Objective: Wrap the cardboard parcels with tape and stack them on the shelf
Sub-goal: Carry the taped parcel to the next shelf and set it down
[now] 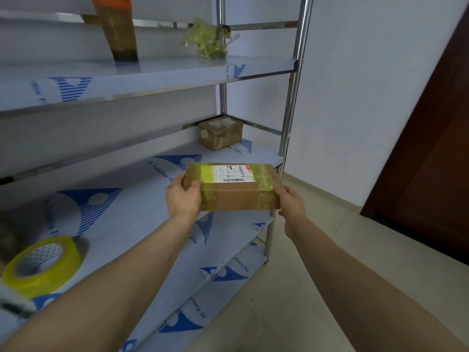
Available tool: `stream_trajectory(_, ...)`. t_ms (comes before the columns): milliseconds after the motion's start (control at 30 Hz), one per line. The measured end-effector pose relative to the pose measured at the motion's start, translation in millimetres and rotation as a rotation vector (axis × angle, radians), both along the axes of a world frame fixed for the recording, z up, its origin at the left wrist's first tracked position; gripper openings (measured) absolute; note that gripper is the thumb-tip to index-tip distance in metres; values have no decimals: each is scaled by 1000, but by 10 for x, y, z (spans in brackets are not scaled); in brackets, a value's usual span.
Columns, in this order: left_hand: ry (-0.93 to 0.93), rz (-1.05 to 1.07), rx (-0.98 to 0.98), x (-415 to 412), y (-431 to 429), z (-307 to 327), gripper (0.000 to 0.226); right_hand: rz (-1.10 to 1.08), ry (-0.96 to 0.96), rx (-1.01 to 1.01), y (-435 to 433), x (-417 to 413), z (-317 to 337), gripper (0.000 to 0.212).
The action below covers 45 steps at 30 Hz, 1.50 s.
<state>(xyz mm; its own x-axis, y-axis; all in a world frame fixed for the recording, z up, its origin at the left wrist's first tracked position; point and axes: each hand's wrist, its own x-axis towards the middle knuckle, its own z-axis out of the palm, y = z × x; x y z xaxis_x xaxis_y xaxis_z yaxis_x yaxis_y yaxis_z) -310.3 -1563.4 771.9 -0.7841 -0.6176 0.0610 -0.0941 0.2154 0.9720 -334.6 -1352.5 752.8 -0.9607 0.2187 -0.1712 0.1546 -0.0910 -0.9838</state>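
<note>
Left hand point(183, 198) and right hand point(290, 202) grip the ends of a taped parcel point(236, 189) over the shelf point(142, 212). Another parcel point(220, 133) sits behind.

A packing storeroom — steel shelving point(291, 97), taped parcels point(220, 133), tape roll point(43, 268).

Two bare arms of one person.
The left hand point(183, 199) and the right hand point(291, 202) are uncovered; the left forearm point(114, 295) and the right forearm point(355, 288) are bare too, down to the lower edge of the view.
</note>
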Motion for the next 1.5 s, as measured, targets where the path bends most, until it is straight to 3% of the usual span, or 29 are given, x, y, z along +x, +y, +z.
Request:
stream_trajectory(133,1,29,32,-664,89,-45,29,25,20,25,91,-652,2,4)
stream_trajectory(233,-4,49,66,-1193,134,-71,22,39,21,82,129,-1176,45,13)
stream_trajectory(333,-22,93,77,-1628,158,-105,19,46,39,181,170,-1661,60,4)
stream_trajectory(500,-71,127,48,-2133,251,-165,12,103,30,265,211,-2326,-39,23)
stream_trajectory(967,-115,357,120,-3221,446,-591,29,244,22,337,53,-3877,-368,15)
stream_trajectory(1100,-106,433,176,-3501,620,-617,22,298,19,283,103,-4234,-442,13)
stream_trajectory(1200,-143,476,211,-3723,754,-613,35,323,3,264,195,-4501,-482,18)
stream_trajectory(1300,-142,499,229,-3892,821,-633,32,373,-5,300,244,-4692,-548,5)
stream_trajectory(1433,-148,557,217,-4047,933,-675,26,398,-1,245,238,-4847,-557,20)
stream_trajectory(1500,-140,608,222,-4119,975,-683,36,411,14,230,235,-4919,-548,22)
